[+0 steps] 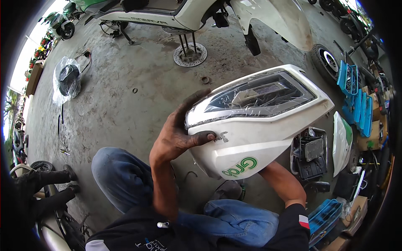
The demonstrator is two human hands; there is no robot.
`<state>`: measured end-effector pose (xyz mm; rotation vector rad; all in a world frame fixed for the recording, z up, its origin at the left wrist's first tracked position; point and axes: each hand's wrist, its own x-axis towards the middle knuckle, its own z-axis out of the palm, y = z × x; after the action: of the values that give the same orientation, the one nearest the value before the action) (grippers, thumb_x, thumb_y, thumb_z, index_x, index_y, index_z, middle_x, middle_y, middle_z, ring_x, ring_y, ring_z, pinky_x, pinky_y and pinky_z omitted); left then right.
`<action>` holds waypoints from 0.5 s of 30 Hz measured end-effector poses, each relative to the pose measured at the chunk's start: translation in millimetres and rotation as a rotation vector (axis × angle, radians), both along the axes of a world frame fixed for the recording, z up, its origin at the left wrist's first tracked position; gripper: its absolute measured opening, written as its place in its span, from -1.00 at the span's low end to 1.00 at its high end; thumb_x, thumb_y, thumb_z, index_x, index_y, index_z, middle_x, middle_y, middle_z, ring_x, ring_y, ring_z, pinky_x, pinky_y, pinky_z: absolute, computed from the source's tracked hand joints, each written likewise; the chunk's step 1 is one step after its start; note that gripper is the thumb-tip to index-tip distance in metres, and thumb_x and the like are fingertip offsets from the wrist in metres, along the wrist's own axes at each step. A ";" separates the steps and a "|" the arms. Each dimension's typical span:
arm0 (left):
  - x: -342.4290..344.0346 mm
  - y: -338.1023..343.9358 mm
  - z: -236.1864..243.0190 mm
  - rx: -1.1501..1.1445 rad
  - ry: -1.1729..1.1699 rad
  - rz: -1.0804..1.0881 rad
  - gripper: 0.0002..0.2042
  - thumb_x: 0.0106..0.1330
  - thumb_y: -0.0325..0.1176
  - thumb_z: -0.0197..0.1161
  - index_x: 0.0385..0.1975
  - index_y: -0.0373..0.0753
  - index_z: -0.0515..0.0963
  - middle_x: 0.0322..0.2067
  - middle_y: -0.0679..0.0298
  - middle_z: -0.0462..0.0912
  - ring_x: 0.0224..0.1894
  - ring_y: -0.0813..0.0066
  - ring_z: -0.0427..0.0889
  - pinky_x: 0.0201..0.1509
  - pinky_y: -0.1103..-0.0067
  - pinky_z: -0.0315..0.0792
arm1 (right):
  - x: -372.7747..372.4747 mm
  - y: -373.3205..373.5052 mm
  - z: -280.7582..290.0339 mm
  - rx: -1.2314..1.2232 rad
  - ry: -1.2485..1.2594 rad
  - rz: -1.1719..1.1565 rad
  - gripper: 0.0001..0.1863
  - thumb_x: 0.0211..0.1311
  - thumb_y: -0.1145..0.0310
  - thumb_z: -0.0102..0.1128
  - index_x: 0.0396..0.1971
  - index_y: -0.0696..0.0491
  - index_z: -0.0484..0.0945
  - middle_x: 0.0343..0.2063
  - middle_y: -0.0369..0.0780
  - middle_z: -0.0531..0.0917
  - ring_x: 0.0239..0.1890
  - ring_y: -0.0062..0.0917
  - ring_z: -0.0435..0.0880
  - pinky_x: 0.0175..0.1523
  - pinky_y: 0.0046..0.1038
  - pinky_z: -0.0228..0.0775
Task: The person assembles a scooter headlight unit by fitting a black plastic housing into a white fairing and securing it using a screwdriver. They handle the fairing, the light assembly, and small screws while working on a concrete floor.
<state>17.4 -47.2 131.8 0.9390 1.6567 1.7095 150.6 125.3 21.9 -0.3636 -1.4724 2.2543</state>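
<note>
A white scooter headlight cowl (251, 134) is held up in front of my knees, tilted with its right end higher. Set into its upper face is a dark, angular headlight lens (268, 94) with scratched or clear-wrapped edges. A green printed mark sits low on the cowl's side. My left hand (178, 136) grips the cowl's left end, its darkened thumb pressed on the white face and its fingers around the far edge. My right forearm (287, 184) reaches behind the cowl's lower right side; the right hand's fingers are hidden there.
A partly stripped white scooter (184, 19) stands ahead, with a brake disc (190, 55) below it. A wheel (326, 62), blue toolboxes (358, 108), a black part (312, 150) and a white-green panel (341, 144) lie right. A plastic-wrapped part (67, 79) and another person's legs (48, 184) are left.
</note>
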 end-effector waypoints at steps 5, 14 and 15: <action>25.2 24.0 -13.3 0.018 0.177 0.435 -0.45 0.25 -0.18 0.46 0.20 -0.31 0.54 -0.02 0.14 0.54 0.10 0.28 0.56 0.22 0.42 0.41 | -4.7 -0.7 -1.4 0.020 0.007 0.001 -0.64 0.26 0.32 0.23 0.02 0.13 0.54 0.00 -0.03 0.62 0.04 -0.12 0.62 0.12 -0.15 0.48; 9.6 15.6 -55.1 0.107 -0.007 0.372 -0.39 0.43 0.09 0.15 0.17 -0.40 0.51 -0.05 0.07 0.67 0.01 0.33 0.63 0.15 0.45 0.46 | -8.5 -15.4 7.2 0.171 -0.009 0.019 -0.68 0.23 0.37 0.27 -0.03 0.14 0.57 -0.04 -0.01 0.64 0.00 -0.10 0.64 0.08 -0.15 0.50; 7.0 15.2 -62.8 0.107 -0.003 0.344 -0.35 0.43 0.14 0.12 0.19 -0.41 0.49 -0.04 0.07 0.67 0.02 0.33 0.63 0.13 0.45 0.47 | -7.2 -17.5 12.1 0.230 -0.019 0.019 -0.68 0.22 0.38 0.27 -0.04 0.15 0.58 -0.05 -0.01 0.64 0.00 -0.10 0.64 0.08 -0.15 0.51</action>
<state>24.4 -32.0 68.9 0.7277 1.8207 2.0398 143.4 107.8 34.0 -0.3014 -1.7294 2.0716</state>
